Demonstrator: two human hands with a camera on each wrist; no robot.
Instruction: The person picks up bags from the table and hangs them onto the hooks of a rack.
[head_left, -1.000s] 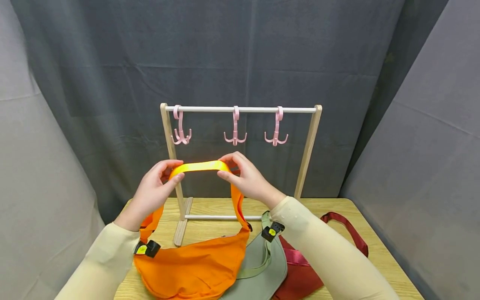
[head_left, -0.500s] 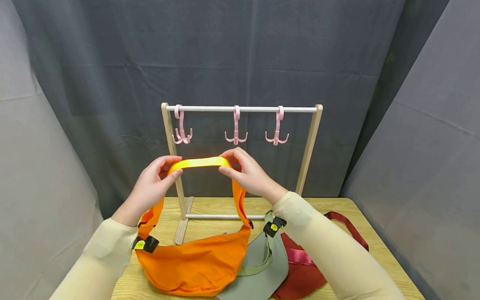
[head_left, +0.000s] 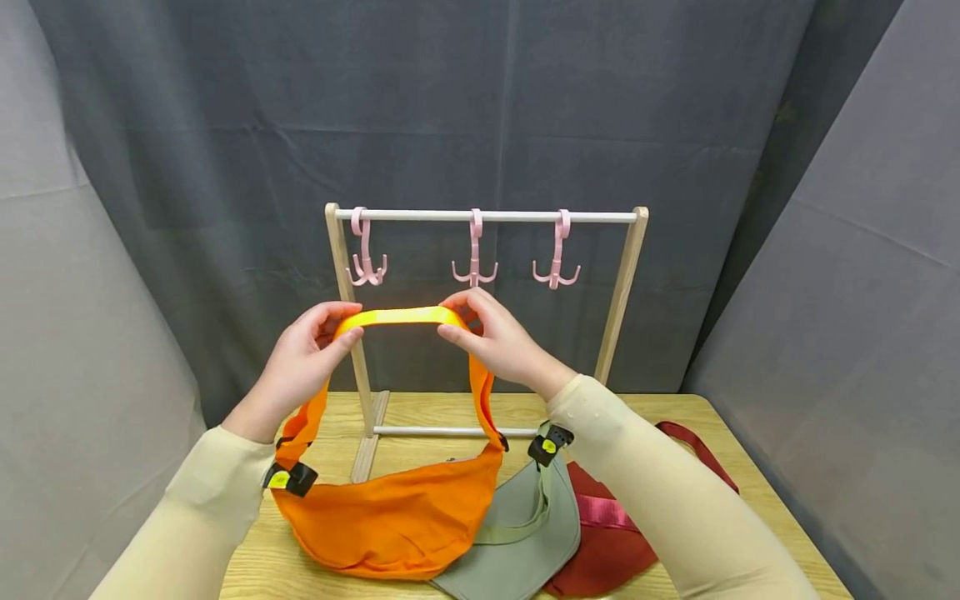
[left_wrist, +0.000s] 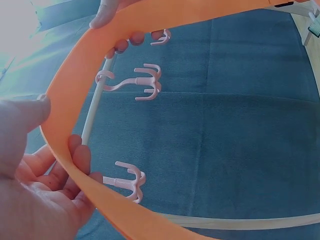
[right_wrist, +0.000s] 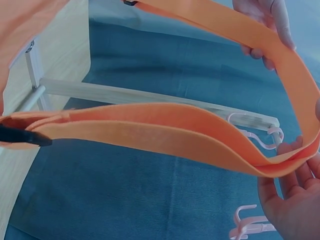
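Note:
An orange shoulder bag [head_left: 390, 525] hangs from its strap [head_left: 405, 316], which spans between both hands in the head view. The left hand [head_left: 300, 350] pinches the strap's left bend between thumb and fingers. At the other bend, the right hand [head_left: 504, 343] pinches it the same way. In the left wrist view the strap [left_wrist: 75, 95] curves past the left thumb, fingertips behind it. The right wrist view shows the doubled strap [right_wrist: 165, 127] running to the right fingers. Beyond the hands, pink hooks, left [head_left: 367, 260], middle [head_left: 475, 254] and right [head_left: 557, 254], hang on a rail.
The wooden rack [head_left: 622, 292] with its white rail [head_left: 420, 215] stands on the wooden table [head_left: 675, 408]. A grey-green bag [head_left: 525, 517] and a dark red bag [head_left: 607, 550] lie at the front right, partly overlapped. A grey curtain [head_left: 225, 167] closes off the back.
Both hands have risen a little and moved slightly toward the rack, lifting the orange bag with them. Their hold on the strap looks the same.

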